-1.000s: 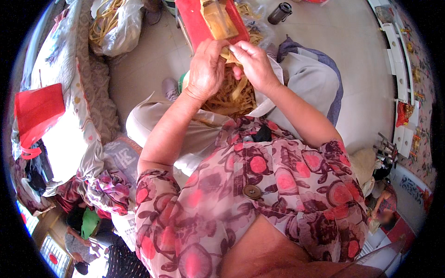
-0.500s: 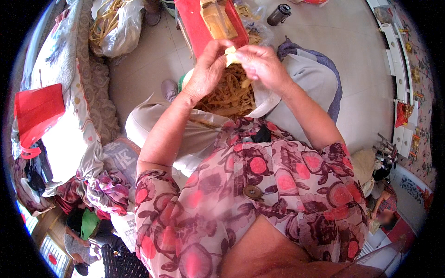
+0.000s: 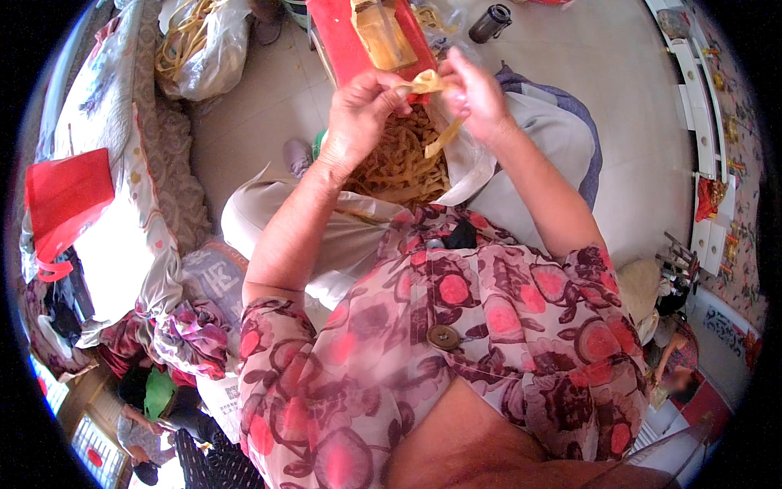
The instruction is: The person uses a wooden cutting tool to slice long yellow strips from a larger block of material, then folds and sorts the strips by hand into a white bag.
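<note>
My left hand (image 3: pixel 366 110) pinches a pale yellow strip (image 3: pixel 427 83), which has a bunched loop just beyond my fingertips. My right hand (image 3: pixel 474 102) is at the strip's right side, its upper finger raised and its lower fingers curled on the strip, whose loose end hangs below. Beneath both hands, a heap of brownish yellow strips (image 3: pixel 407 171) lies in a white-lined container between my legs. Just above them stands a red padded bench (image 3: pixel 332 37) bearing a tan wooden block (image 3: pixel 379 41) with a bar along it.
A dark lidded cup (image 3: pixel 489 23) stands on the floor at upper right. A plastic bag of long strips (image 3: pixel 195 49) lies at upper left beside a bed (image 3: pixel 98 122) with a red flat item (image 3: pixel 65 196). Other people (image 3: pixel 142 432) (image 3: pixel 676 363) appear at both lower sides.
My right hand has moved right and up, its upper finger lifting away from my left hand. The yellow strip now shows a loop and a longer hanging end.
</note>
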Available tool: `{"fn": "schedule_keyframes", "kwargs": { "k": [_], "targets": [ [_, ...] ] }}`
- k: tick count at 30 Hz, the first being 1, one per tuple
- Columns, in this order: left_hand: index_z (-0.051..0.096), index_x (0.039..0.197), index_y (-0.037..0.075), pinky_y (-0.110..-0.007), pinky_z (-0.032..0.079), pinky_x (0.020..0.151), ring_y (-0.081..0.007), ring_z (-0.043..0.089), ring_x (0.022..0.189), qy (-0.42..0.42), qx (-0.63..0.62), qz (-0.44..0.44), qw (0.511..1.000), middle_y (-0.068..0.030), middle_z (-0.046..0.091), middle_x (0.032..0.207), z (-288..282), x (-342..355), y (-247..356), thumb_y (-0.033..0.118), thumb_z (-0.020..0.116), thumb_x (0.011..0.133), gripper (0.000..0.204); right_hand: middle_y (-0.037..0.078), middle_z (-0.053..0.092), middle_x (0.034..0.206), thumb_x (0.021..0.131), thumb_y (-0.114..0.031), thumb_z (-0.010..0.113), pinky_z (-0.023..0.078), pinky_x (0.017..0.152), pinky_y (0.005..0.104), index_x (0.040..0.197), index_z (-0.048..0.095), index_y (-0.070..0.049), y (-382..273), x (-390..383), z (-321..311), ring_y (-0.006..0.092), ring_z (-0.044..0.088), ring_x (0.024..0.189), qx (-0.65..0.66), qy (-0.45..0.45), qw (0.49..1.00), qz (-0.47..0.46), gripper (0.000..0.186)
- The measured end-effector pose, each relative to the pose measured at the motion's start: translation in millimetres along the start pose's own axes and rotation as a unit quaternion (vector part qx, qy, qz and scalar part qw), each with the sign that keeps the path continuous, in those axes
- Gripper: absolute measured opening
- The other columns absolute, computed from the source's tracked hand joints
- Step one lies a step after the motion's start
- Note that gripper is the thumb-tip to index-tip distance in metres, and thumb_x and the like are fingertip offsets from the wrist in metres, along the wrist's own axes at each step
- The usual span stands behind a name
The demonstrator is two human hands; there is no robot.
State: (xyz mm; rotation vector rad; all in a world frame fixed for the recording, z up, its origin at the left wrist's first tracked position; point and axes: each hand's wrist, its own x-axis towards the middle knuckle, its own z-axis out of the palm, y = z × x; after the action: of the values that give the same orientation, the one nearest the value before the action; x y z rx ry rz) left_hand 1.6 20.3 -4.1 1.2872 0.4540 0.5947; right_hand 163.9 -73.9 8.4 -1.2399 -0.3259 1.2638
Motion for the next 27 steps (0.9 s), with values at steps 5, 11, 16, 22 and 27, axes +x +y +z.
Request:
{"fn": "schedule_keyframes", "kwargs": {
  "k": [5,11,16,22,27],
  "targets": [
    [0.059,0.097,0.002,-0.027,0.050,0.071,-0.0137,0.060,0.077,0.044,0.224,0.080,0.970,-0.0062,0.063,0.085,-3.6,-0.5,9.7,0.005,0.062,0.082,0.015,-0.006,0.040,0.057,0.090,-0.033,0.053,0.022,0.037,0.0188,0.082,0.050,-0.010,1.2,3.0,-8.8,0.0022,0.031,0.044,-0.028,-0.001,0.999,-0.042,0.025],
    [0.052,0.114,0.005,-0.037,0.050,0.080,-0.0328,0.059,0.093,-0.022,0.487,0.268,0.831,-0.0156,0.060,0.102,7.6,-7.0,11.3,0.002,0.065,0.072,0.045,-0.004,0.049,0.061,0.087,-0.018,0.058,0.034,0.042,0.0199,0.085,0.054,-0.005,16.5,-14.3,20.1,0.0042,0.043,0.050,-0.166,-0.070,0.977,-0.117,0.013],
    [0.050,0.116,0.010,-0.040,0.051,0.073,-0.0326,0.060,0.090,-0.065,0.557,0.157,0.813,-0.0124,0.055,0.104,-2.1,-7.5,5.5,0.005,0.056,0.078,0.039,-0.001,0.051,0.062,0.090,-0.022,0.055,0.036,0.045,0.0215,0.084,0.054,-0.004,24.7,-19.2,17.3,0.0054,0.044,0.050,-0.273,-0.090,0.956,-0.052,0.019],
    [0.054,0.102,0.014,-0.039,0.050,0.064,-0.0313,0.060,0.084,-0.033,0.615,0.195,0.764,-0.0066,0.057,0.097,-23.9,8.4,10.8,0.011,0.058,0.078,0.024,-0.002,0.051,0.060,0.090,-0.024,0.054,0.037,0.049,0.0222,0.079,0.059,-0.001,2.2,-35.7,26.9,0.0051,0.043,0.052,-0.291,-0.110,0.944,-0.113,0.026],
    [0.054,0.097,0.015,-0.039,0.048,0.060,-0.0295,0.060,0.076,0.025,0.581,0.146,0.800,-0.0055,0.059,0.084,-25.3,19.0,7.3,0.014,0.058,0.081,0.017,-0.006,0.041,0.059,0.092,-0.026,0.053,0.027,0.046,0.0193,0.080,0.058,-0.003,-12.7,-35.7,42.3,0.0018,0.034,0.052,-0.300,-0.084,0.938,-0.150,0.027]
  ]
}}
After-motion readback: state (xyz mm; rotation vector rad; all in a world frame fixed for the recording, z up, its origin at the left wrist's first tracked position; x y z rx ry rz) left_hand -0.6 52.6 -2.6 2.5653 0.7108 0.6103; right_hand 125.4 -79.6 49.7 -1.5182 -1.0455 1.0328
